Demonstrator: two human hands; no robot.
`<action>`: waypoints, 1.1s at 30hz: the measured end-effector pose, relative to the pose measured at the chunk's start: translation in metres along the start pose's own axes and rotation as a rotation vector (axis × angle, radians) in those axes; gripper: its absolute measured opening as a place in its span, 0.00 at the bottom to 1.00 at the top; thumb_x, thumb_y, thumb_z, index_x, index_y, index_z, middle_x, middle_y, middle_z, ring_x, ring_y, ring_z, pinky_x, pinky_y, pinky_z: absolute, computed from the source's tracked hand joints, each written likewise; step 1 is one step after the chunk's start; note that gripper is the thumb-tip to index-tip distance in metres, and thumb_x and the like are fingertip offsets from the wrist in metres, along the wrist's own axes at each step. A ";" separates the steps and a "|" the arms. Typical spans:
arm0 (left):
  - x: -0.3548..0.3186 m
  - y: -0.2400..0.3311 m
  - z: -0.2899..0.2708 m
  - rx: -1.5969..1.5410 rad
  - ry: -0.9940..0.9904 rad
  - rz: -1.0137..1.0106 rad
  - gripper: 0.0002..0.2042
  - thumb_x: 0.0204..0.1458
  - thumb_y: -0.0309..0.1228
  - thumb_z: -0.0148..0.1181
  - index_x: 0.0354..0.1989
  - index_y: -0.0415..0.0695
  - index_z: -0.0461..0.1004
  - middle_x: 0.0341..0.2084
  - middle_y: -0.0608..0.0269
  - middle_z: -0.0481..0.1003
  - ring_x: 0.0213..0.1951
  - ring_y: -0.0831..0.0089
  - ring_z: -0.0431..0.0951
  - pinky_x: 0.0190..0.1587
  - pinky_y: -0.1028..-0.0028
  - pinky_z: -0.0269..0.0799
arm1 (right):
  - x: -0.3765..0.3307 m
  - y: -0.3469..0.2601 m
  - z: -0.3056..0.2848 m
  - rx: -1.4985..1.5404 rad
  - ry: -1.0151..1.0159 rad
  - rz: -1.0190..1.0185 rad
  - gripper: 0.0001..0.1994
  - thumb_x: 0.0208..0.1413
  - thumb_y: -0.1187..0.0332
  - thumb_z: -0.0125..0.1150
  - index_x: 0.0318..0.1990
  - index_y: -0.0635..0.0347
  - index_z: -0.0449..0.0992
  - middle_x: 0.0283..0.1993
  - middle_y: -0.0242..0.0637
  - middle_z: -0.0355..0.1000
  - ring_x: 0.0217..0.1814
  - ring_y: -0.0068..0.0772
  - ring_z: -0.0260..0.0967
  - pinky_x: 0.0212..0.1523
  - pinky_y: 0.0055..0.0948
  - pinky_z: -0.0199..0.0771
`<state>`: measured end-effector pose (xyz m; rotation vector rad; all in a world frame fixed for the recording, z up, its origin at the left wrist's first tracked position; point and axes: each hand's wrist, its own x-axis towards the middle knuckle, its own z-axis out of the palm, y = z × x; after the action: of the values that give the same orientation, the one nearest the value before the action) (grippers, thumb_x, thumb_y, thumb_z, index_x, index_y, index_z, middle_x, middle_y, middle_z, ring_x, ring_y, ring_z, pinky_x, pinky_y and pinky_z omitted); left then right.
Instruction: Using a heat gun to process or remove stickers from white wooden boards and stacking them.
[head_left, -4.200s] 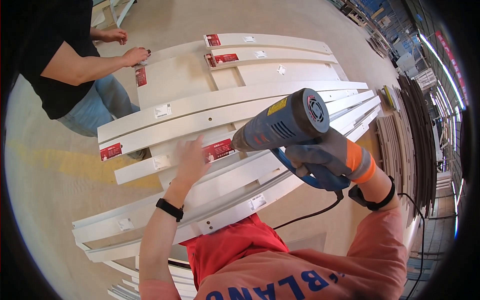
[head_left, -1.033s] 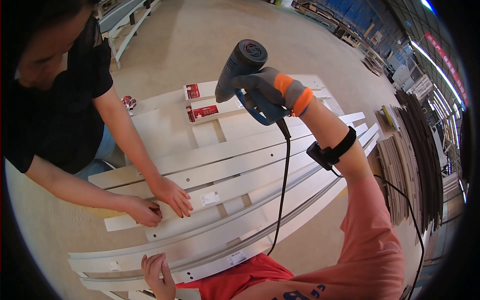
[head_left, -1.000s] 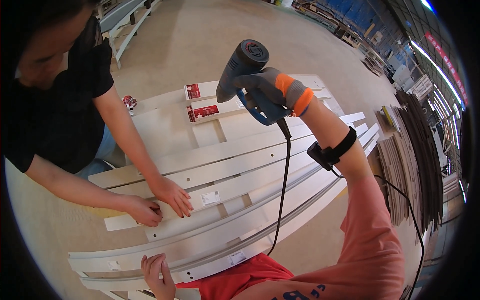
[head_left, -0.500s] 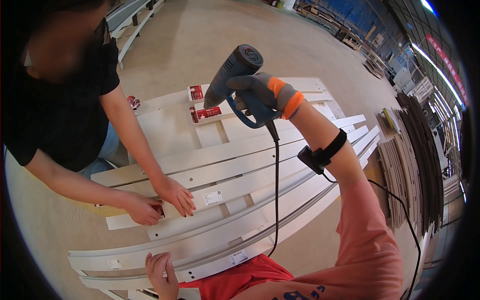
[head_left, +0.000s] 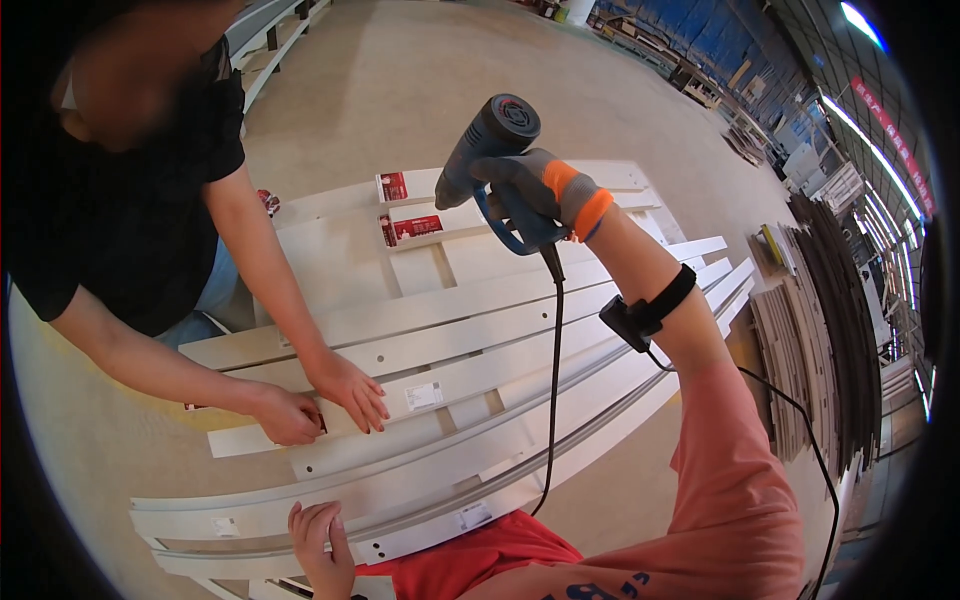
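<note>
Currently, a dark blue, cylindrical heat gun [head_left: 480,150] is gripped by the right hand [head_left: 520,182], gloved in grey and orange, fingers wrapped around the handle. The gun is held tilted above long white strips [head_left: 500,368], nozzle down; a black cable [head_left: 553,400] is trailed from its handle. The bare left hand [head_left: 320,545] is held at the near strips, fingers loosely bent, thumb apart; contact cannot be told. One strip, marked with a white rectangular label [head_left: 423,396], is touched by a co-worker's flattened hand [head_left: 348,390]; a small red piece [head_left: 321,423], partly hidden, is pinched by the co-worker's other hand [head_left: 288,416].
</note>
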<state>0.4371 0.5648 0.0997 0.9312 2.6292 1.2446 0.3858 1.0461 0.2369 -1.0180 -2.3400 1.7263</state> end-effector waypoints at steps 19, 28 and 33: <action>0.009 0.010 0.008 -0.046 -0.006 0.039 0.08 0.51 0.19 0.54 0.37 0.40 0.77 0.34 0.55 0.78 0.40 0.57 0.76 0.61 0.54 0.59 | 0.007 0.002 0.025 0.113 -0.100 -0.019 0.19 0.50 0.58 0.65 0.43 0.63 0.74 0.28 0.34 0.72 0.27 0.27 0.72 0.30 0.30 0.77; 0.013 0.013 0.009 -0.080 0.001 0.068 0.08 0.51 0.18 0.54 0.37 0.39 0.77 0.35 0.55 0.78 0.41 0.58 0.76 0.62 0.54 0.58 | 0.001 -0.004 0.025 -0.075 -0.011 -0.001 0.20 0.49 0.57 0.64 0.42 0.64 0.74 0.28 0.36 0.73 0.26 0.27 0.72 0.29 0.29 0.76; 0.007 0.004 0.006 -0.043 0.003 0.079 0.08 0.51 0.19 0.53 0.38 0.40 0.75 0.36 0.57 0.77 0.40 0.59 0.76 0.60 0.55 0.59 | -0.008 -0.004 0.014 -0.139 0.004 0.008 0.20 0.49 0.56 0.64 0.42 0.64 0.75 0.26 0.37 0.73 0.25 0.28 0.71 0.29 0.28 0.75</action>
<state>0.4354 0.5745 0.1001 1.0368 2.5801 1.3149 0.3843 1.0300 0.2374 -1.0494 -2.4865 1.5819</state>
